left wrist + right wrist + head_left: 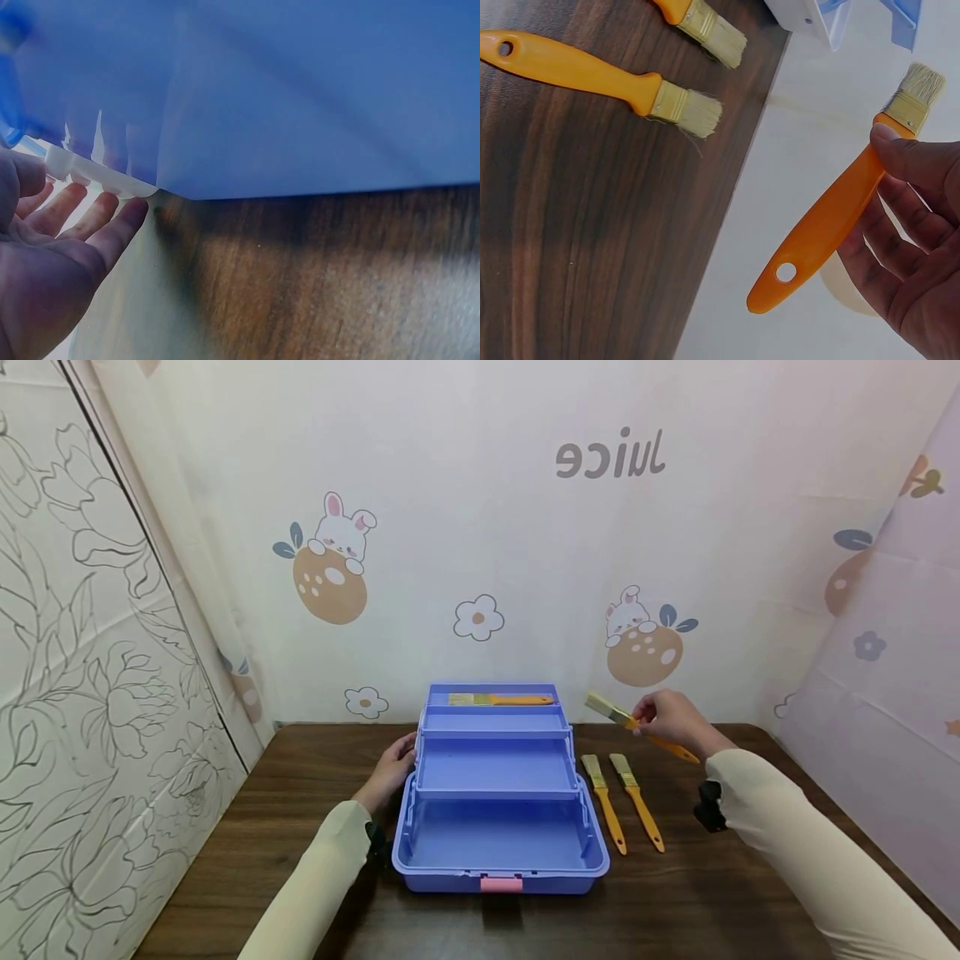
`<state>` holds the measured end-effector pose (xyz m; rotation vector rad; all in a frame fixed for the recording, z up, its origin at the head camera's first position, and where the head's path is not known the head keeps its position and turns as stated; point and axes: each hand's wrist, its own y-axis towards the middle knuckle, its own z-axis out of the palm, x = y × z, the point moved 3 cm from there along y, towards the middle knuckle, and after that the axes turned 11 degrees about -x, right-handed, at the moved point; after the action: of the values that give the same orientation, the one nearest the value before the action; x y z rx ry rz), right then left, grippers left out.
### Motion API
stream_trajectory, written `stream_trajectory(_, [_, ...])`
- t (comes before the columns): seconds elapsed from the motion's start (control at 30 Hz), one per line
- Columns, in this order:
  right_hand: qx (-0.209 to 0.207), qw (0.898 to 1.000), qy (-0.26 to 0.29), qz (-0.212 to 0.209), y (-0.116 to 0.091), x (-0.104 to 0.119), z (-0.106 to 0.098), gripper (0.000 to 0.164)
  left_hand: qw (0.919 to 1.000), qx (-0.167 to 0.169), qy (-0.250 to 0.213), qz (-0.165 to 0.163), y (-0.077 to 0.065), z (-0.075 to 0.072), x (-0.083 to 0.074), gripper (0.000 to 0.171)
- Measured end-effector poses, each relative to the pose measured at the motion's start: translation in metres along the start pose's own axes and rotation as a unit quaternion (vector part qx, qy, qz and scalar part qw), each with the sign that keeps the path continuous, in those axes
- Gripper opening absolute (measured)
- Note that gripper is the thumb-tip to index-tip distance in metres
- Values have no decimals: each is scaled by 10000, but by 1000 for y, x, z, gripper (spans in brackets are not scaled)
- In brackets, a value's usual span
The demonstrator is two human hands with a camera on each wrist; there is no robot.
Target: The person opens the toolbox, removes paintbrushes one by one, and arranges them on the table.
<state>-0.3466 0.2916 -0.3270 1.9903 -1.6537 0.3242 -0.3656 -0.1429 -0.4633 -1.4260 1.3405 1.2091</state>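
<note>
My right hand [667, 718] pinches a paintbrush [821, 225] by its orange handle, just below the metal band. The brush is raised to the right of the blue toolbox [495, 883], bristles pointing up and left. Beside the box's left wall is my left hand [393, 768], and in the left wrist view its fingers [120, 225] extend to the back corner of the blue box. The toolbox stands with its tiers unfolded. Another paintbrush [517, 700] lies across the top tier. The middle tray [495, 764] and the bottom compartment [498, 835] hold nothing visible.
Two more paintbrushes [606, 810] [639, 806] lie side by side on the dark wooden table [712, 893], right of the toolbox. Behind the table hangs a pale printed curtain [480, 527]. A pink latch [501, 884] is on the box's front.
</note>
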Motion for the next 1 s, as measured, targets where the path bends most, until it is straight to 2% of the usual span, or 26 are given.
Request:
stream_trajectory(0.17, [67,9999,46,141,-3,-5,1,14,10000,-19,14,-27,-1,0,0,44])
stream_trajectory(0.33, [37,9999,44,102,-7,-12,3,14,10000,-22,-43,19,-1,0,-1,43])
stream_trajectory(0.6, [28,9998,10,187,-10,-32,6,14,9999,11,-88,59,-1,1,0,44])
stream_trajectory(0.77, [14,9993,224,285,-18,-38,10,13,9999,1,-60,81,0,0,1,43])
stream_trajectory(1.0, [-28,9973,386,626,-32,-49,17,15,10000,-20,-36,85,0,0,2,43])
